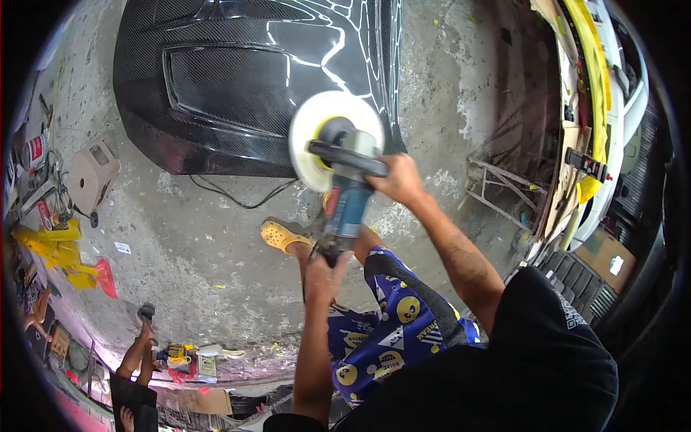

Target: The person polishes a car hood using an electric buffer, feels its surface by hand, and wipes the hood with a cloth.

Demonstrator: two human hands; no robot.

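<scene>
A blue-and-black power polisher (348,209) is held in front of my legs, with motion blur over it. Its round white pad (302,147) overlaps the front right edge of a glossy carbon-fibre car hood (230,79); whether the pad touches the hood I cannot tell. My right hand (399,180) is closed round the black front handle (349,158). Lower down, my left hand (325,277) wraps the tool's rear grip, its fingers partly hidden.
A black cable (248,205) lies below the hood's edge. Left are a beige plastic stool (93,176) and yellow sheeting (54,252). A metal frame (504,191) stands right, near a white car (615,122). Another person's legs (137,353) show lower left.
</scene>
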